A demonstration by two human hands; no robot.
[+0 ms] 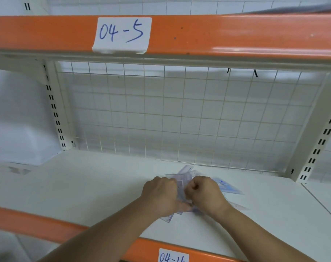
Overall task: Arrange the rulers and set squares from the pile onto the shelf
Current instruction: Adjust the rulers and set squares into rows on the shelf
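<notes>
Clear plastic, tinted faintly violet and blue, made up the pile (186, 175) of rulers and set squares, which lay in a loose heap on the white shelf (96, 186), a little right of its middle and nearer the front edge than the wire grid (179, 114) at the back. Both hands met over the heap. The left hand (160, 195) lay on its left side with fingers curled down into the pieces and the thumb stretched toward the near edge, apparently pinning a few flat strips together. The right hand (206, 193) was bunched close beside it, knuckles up, fingers folded around what looked like the upper pieces. Exactly which pieces each one held could not be told, since the plastic was see-through and blurred. A blue-printed piece (228, 187) stuck out from under the right hand toward the far right, and the corner of another poked out at the near side below the left. Holding the heap from both sides probably served to gather or separate the slippery pieces so they could be sorted. An orange beam (236, 33) crossed overhead with a paper label (122, 34) reading 04-5. Nothing yet appeared laid out in order, so the arranging seemed barely begun.
</notes>
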